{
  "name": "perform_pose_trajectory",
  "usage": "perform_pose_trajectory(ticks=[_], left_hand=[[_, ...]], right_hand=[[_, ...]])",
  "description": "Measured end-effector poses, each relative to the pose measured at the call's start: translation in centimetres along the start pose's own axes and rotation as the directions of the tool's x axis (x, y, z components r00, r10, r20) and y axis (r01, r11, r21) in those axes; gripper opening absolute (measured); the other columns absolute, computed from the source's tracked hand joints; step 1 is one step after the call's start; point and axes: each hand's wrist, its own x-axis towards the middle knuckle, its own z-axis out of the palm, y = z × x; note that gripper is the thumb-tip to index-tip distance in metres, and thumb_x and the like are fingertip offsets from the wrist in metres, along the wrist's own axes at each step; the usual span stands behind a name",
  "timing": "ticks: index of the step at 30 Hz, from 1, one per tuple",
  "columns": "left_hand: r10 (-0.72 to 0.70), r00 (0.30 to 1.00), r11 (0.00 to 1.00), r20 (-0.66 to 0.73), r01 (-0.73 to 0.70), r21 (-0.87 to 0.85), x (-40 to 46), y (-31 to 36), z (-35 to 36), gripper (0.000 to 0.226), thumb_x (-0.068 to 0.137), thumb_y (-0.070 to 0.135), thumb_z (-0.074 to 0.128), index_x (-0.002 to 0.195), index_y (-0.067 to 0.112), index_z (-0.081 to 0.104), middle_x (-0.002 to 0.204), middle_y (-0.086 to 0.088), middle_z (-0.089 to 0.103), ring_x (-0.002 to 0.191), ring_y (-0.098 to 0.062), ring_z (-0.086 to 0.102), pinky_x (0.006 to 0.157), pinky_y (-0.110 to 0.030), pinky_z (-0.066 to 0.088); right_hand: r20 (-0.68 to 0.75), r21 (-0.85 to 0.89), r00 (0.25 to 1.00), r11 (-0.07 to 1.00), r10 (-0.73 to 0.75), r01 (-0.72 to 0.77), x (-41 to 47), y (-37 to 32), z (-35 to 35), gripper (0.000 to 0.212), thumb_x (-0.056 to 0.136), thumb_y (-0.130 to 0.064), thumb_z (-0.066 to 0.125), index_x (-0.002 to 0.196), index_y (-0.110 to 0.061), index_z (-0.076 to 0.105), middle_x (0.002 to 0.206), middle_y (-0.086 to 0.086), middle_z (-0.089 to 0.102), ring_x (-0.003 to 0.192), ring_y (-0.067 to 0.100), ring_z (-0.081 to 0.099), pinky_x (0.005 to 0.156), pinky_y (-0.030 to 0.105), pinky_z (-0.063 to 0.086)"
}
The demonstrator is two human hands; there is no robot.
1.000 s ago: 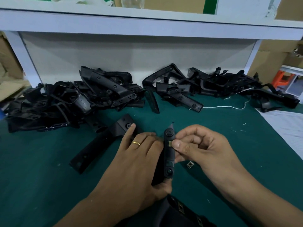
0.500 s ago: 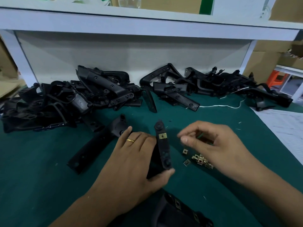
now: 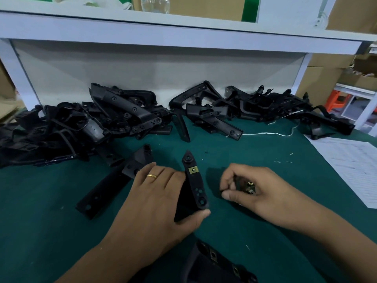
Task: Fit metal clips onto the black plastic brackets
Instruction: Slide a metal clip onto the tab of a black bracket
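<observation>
My left hand (image 3: 161,203) grips a black plastic bracket (image 3: 195,184) on edge on the green mat, thumb under its near end. A brass metal clip (image 3: 193,170) sits fitted near the bracket's far tip. To the right, my right hand (image 3: 255,190) is curled down over the small pile of loose metal clips (image 3: 251,187), fingertips pinching among them; most of the pile is hidden under the fingers. Another bracket (image 3: 114,182) lies flat to the left of my left hand.
Heaps of black brackets line the back of the table, at the left (image 3: 81,123) and at the right (image 3: 255,107). A bracket with clips fitted (image 3: 216,264) lies at the near edge. A printed sheet (image 3: 350,160) and a white string (image 3: 269,133) lie at the right.
My right hand left the fitted clip on the bracket, moved right and dropped onto the clip pile, now covering it. My left hand tilted the bracket's tip slightly left.
</observation>
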Motion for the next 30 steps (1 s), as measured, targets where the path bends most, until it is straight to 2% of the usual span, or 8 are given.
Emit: perform_pose_trajectory(ticks=[3,6,11,19,25,30], left_hand=[[-0.01,1.0,1.0,-0.009,0.01,0.015,0.1,-0.2,0.1,0.063,0.085,0.078,0.051,0.117,0.024,0.054,0.11,0.01,0.059,0.115,-0.015,0.054,0.121,-0.046,0.029],[-0.016,1.0,0.999,-0.023,0.017,0.03,0.1,-0.4,0.3,0.069,0.084,0.075,0.054,0.123,0.018,0.056,0.117,0.006,0.061,0.126,-0.017,0.053,0.123,-0.048,0.028],[0.014,0.999,0.999,-0.041,-0.012,0.031,0.3,-0.4,0.2,0.069,0.084,0.068,0.059,0.126,0.014,0.059,0.12,0.003,0.063,0.131,-0.019,0.053,0.122,-0.05,0.03],[0.009,0.999,1.0,-0.053,-0.008,0.03,0.2,-0.6,0.2,0.07,0.088,0.068,0.05,0.128,0.011,0.059,0.123,0.001,0.062,0.131,-0.019,0.052,0.123,-0.047,0.028],[0.031,0.998,0.999,-0.054,-0.029,0.031,0.2,-0.7,0.5,0.071,0.088,0.07,0.054,0.13,0.013,0.058,0.122,0.003,0.061,0.128,-0.018,0.053,0.123,-0.047,0.029],[0.034,0.998,0.998,-0.059,-0.031,0.05,0.1,-0.8,0.6,0.072,0.088,0.071,0.05,0.128,0.012,0.059,0.12,0.001,0.061,0.124,-0.02,0.054,0.12,-0.049,0.033]], right_hand=[[-0.104,0.198,0.994,0.979,-0.024,0.044,0.1,-0.6,0.6,0.009,0.093,-0.02,0.078,0.099,-0.024,0.072,0.087,-0.004,0.067,0.082,0.015,0.062,0.078,0.023,0.052],[-0.178,0.395,0.984,0.918,0.026,0.047,0.3,-1.2,1.4,0.01,0.087,-0.024,0.08,0.097,-0.024,0.079,0.084,-0.005,0.07,0.081,0.011,0.064,0.077,0.018,0.051],[-0.142,0.641,0.984,0.767,0.106,0.01,0.6,-2.0,3.0,0.015,0.086,-0.017,0.075,0.099,-0.013,0.081,0.082,0.005,0.076,0.075,0.011,0.07,0.073,0.018,0.055],[-0.1,0.722,0.99,0.692,0.101,0.002,0.8,-2.5,3.5,0.019,0.084,-0.01,0.076,0.101,-0.002,0.076,0.083,0.015,0.075,0.074,0.02,0.071,0.073,0.025,0.059],[-0.163,0.714,0.978,0.7,0.133,0.024,0.8,-2.8,3.3,0.017,0.08,-0.012,0.081,0.096,-0.007,0.077,0.081,0.021,0.075,0.071,0.023,0.073,0.072,0.027,0.059],[-0.163,0.71,0.973,0.704,0.164,0.0,0.9,-3.2,3.7,0.018,0.077,-0.016,0.083,0.093,-0.01,0.077,0.078,0.019,0.076,0.069,0.023,0.073,0.069,0.025,0.059]])
